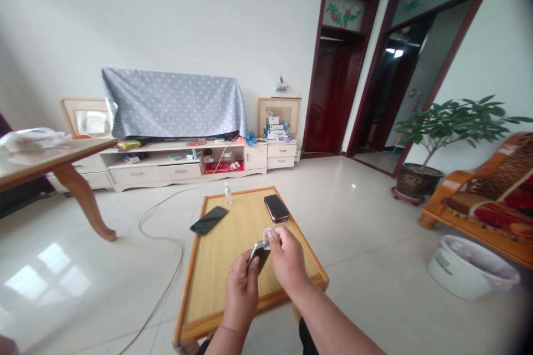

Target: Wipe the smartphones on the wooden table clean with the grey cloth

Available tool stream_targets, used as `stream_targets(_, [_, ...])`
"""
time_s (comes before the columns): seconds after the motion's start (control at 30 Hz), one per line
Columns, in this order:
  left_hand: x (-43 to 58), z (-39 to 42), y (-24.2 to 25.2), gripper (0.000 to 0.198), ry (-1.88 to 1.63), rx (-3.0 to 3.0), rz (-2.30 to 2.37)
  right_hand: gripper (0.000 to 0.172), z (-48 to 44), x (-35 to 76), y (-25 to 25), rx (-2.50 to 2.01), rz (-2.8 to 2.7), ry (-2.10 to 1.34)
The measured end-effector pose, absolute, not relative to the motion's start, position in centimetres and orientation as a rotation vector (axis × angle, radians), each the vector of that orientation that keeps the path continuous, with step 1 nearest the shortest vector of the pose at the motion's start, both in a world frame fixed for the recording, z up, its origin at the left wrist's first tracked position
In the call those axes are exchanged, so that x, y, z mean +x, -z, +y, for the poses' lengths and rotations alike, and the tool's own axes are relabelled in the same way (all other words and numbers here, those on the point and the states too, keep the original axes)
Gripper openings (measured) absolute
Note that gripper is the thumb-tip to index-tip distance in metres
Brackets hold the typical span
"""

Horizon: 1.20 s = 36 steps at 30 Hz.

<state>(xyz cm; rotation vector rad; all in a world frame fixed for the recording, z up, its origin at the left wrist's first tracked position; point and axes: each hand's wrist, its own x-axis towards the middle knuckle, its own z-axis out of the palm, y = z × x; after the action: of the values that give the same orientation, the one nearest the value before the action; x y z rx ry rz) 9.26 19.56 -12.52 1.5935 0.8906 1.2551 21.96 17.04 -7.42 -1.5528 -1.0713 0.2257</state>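
Above the near part of a small wooden table, my left hand is closed around a smartphone with a silvery edge, held tilted. My right hand pinches a pale cloth against the phone's upper end. Part of the phone is hidden behind my fingers. On the tabletop, a dark phone lies to the left. A stack of phones rests near the right edge. A small clear spray bottle with a greenish top stands at the far edge.
A cable runs along the tiled floor left of the table. To the right are a white bucket, a wooden sofa and a potted plant. A low white cabinet lines the far wall. A larger table stands at left.
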Motion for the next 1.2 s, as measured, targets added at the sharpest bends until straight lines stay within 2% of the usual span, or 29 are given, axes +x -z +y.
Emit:
stream_targets(0.17, [9.5,19.2,11.5,0.038,-1.23,1.444,0.858,0.022,16.5,20.2,7.2,-1.405,-1.245,-0.233])
stream_targets(0.47, [9.2,20.1,12.4,0.034,-1.193,1.532,0.9,0.018,17.3,22.8,8.6,-1.433,-1.168,-0.253])
stream_targets(0.6, [9.6,19.7,12.0,0.036,-1.21,1.472,0.823,0.02,17.2,21.3,7.9,-1.42,-1.266,-0.256])
stream_targets(0.73, [9.1,20.2,12.3,0.036,-1.198,1.38,0.88,0.021,17.9,22.6,9.1,-1.391,-1.118,-0.36])
stream_targets(0.97, [9.2,20.4,12.1,0.038,-1.153,1.159,0.795,0.036,18.3,24.2,9.6,-1.301,-0.942,-0.598])
stream_targets(1.2, [8.9,21.1,12.2,0.04,-1.179,0.851,0.744,0.035,16.6,21.7,11.9,-1.4,-1.077,-0.634])
